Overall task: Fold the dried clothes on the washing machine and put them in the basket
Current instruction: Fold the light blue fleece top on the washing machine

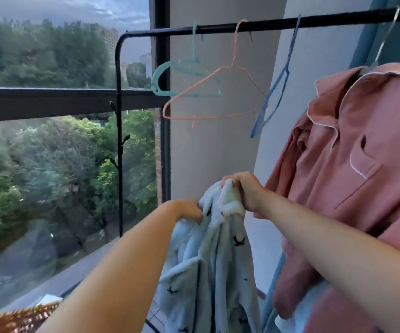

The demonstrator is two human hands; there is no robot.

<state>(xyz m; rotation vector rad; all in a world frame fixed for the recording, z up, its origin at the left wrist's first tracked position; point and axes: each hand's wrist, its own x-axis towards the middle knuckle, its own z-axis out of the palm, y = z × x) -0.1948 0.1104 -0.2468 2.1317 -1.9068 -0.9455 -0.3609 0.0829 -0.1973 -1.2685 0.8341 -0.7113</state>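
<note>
A light blue fleece garment (206, 267) with small dark prints and dark piping hangs down in front of me. My left hand (189, 210) grips its upper left part. My right hand (244, 188) is closed on its white-lined collar, a little higher. A pink pyjama top (362, 145) with white piping hangs on a hanger at the right, and more pink cloth drapes under my right forearm. A woven basket rim (13, 318) shows at the bottom left. The washing machine is out of view.
A black clothes rail (266, 22) runs across the top with three bare hangers: teal (184, 78), orange (218, 97) and blue (275, 85). A large window (50, 140) with a dark frame fills the left. A grey wall stands behind the rail.
</note>
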